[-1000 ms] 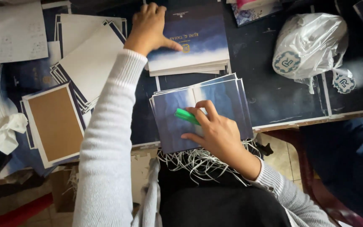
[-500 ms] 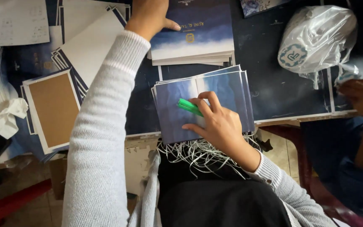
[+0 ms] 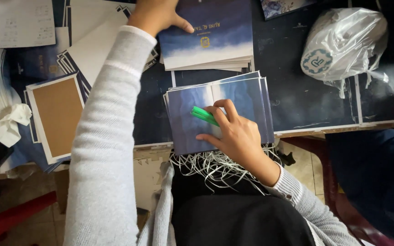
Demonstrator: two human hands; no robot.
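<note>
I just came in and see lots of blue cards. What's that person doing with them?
A person sits at a dark table. Their right hand presses a green tool onto a stack of blue cards at the table's edge. Their left hand reaches to another stack of blue covers further back. White paper strips lie in their lap.

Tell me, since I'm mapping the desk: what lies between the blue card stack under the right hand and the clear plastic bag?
Only bare dark tabletop separates the blue card stack from the clear plastic bag, as the head view shows.
</note>
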